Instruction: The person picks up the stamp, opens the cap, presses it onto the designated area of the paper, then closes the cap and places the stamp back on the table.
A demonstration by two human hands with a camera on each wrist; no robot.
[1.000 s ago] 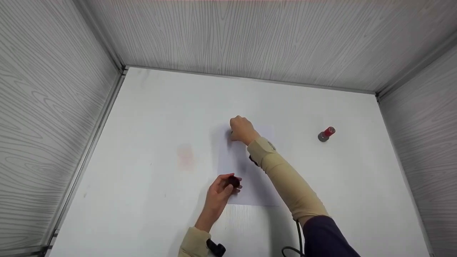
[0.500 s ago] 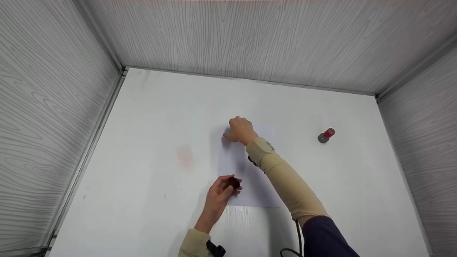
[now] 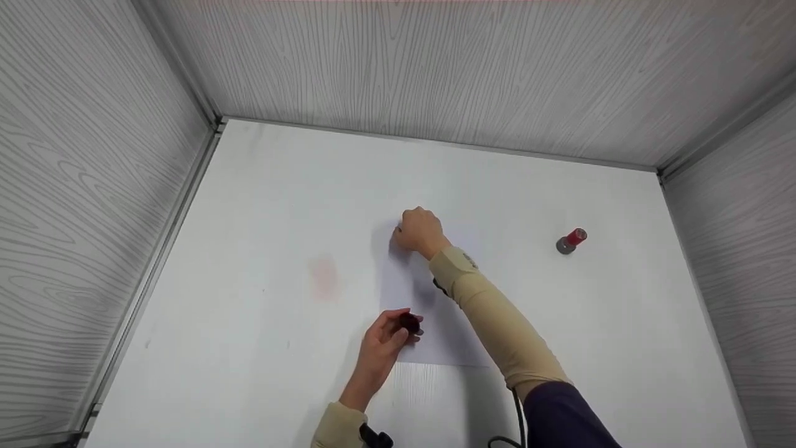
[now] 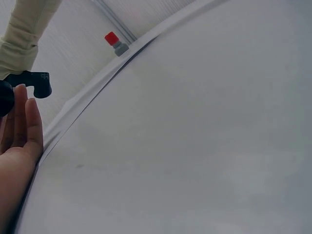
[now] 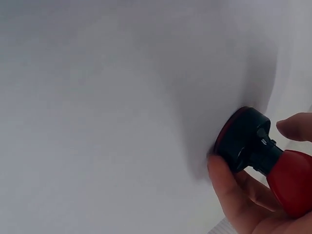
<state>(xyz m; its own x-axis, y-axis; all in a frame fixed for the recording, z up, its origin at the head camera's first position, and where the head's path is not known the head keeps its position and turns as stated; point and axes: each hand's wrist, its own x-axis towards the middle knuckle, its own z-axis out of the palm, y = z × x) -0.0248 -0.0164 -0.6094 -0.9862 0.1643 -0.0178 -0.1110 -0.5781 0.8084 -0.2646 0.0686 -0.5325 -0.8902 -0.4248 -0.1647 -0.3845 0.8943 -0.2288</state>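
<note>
My right hand (image 3: 420, 231) is over the upper left part of a white paper sheet (image 3: 398, 280). It grips a stamp (image 5: 263, 146) with a red handle and a round black base. In the right wrist view the base tilts, its red-rimmed face towards the paper. A fingertip touches the base's edge, while the thumb stands apart from it. Nearer the body, my left hand (image 3: 380, 339) holds a small dark round cap (image 3: 409, 322) between thumb and fingers, above the sheet's lower left part. Only part of that cap shows in the left wrist view.
A small grey bottle with a red cap (image 3: 572, 241) stands on the white table (image 3: 634, 323) to the right. A pinkish smudge (image 3: 323, 278) marks the tabletop left of the paper. Grey wood-grain panels (image 3: 398, 68) enclose the back and sides. A cable (image 3: 519, 417) hangs from the right arm.
The right thumb moved outward on the left side of the hand, then drew slightly back. The left hand keeps its hold on the cap. The head view has shifted slightly.
</note>
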